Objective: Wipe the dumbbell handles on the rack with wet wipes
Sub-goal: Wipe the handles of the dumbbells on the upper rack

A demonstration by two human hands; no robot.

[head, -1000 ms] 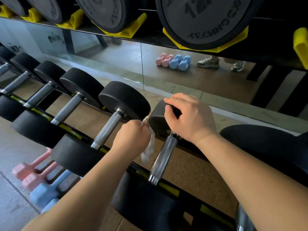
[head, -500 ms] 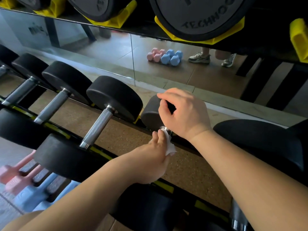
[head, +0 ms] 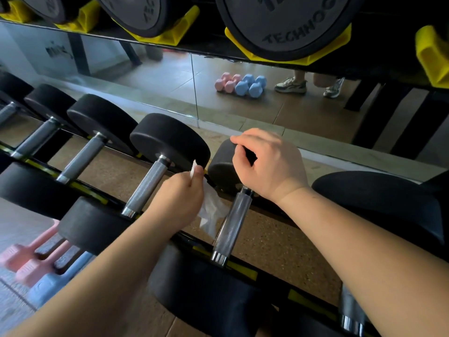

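Pulls left hand (head: 179, 198) back off the handle (head: 230, 224) — pinches the wet wipe (head: 210, 210), dangling just left of that near-to-far bar — grips far head (head: 221, 166) with curled right hand (head: 269, 166).

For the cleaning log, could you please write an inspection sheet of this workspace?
Surface: black rack rail with yellow strips, carrying dumbbells.
Job's things: black round-headed dumbbell with knurled steel handle; white wet wipe hanging beside its handle.
Clutter: pink and blue small dumbbells on the floor.
Grippers: left hand pinches the wipe; right hand grips the dumbbell's far head.
Cables: nothing seen.
Surroundings: wall mirror; large black weights in yellow cradles above.
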